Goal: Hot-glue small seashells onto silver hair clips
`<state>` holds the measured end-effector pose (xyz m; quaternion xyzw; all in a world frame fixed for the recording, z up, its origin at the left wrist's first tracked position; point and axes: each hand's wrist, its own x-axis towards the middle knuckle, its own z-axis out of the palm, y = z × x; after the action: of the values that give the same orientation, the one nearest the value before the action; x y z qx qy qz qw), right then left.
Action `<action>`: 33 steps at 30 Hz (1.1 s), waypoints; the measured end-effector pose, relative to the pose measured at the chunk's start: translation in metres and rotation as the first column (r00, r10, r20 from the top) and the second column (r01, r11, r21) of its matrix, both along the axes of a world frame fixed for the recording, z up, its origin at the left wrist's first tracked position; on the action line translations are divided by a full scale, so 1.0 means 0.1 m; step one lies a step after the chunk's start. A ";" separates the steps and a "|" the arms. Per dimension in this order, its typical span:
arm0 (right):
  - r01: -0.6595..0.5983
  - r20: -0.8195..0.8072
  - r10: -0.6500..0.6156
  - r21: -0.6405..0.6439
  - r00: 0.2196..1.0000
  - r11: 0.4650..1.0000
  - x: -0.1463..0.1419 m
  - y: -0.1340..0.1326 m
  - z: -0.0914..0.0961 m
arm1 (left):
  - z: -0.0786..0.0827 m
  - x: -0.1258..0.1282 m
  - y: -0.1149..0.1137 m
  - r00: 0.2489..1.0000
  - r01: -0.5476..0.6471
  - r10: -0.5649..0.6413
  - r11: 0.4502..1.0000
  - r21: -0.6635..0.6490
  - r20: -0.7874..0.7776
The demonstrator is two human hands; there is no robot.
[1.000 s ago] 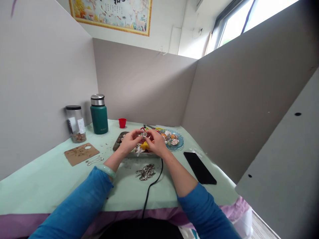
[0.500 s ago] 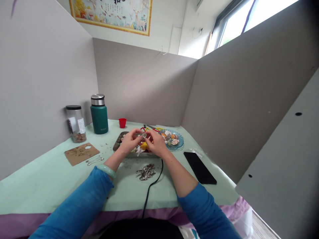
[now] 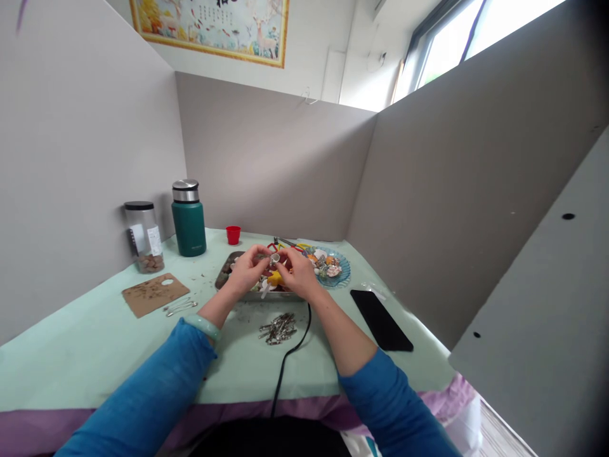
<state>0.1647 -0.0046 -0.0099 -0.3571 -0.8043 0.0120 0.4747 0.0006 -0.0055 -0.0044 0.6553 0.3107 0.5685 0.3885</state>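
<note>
Over the metal tray (image 3: 280,296), my left hand (image 3: 250,268) and my right hand (image 3: 295,271) meet, fingertips pinched on a small round silvery ring-like piece (image 3: 275,258). Its exact kind is too small to make out. Beneath the hands, the tray holds a yellow star-shaped piece (image 3: 275,278) and whitish bits, partly covered by my fingers. Nearer to me lies a heap of small metal clasps or pins (image 3: 278,329). Right of my right hand stands a blue glass plate (image 3: 343,273) with shells and orange pieces on it.
Left are a green flask (image 3: 189,228), a jar (image 3: 148,244), a brown card (image 3: 155,295) and large safety pins (image 3: 181,306). A red cup (image 3: 233,235) and pliers (image 3: 295,245) stand at the back. A black phone-like slab (image 3: 382,320) lies right; a black cable (image 3: 290,355) crosses the front.
The ring-like piece has turned slightly between my fingertips, and its opening looks tilted differently. Both hands stay almost in the same place.
</note>
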 end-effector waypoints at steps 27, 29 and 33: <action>0.017 0.016 -0.018 0.047 1.000 0.999 -0.01 0.02 -0.02 | -0.11 -0.02 0.12 1.000 -0.019 0.019 1.000 0.006 -0.022; 0.017 0.014 -0.017 0.050 1.000 0.999 -0.02 0.02 -0.03 | -0.11 -0.02 0.12 0.999 -0.028 0.028 0.999 0.018 -0.027; 0.018 0.011 -0.018 0.047 1.000 0.999 -0.02 0.01 -0.02 | -0.10 -0.02 0.10 0.999 -0.036 0.036 0.999 0.015 -0.011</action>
<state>0.1627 -0.0034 -0.0124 -0.3531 -0.8038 -0.0132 0.4786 -0.0016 0.0049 -0.0145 0.6556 0.3205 0.5740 0.3714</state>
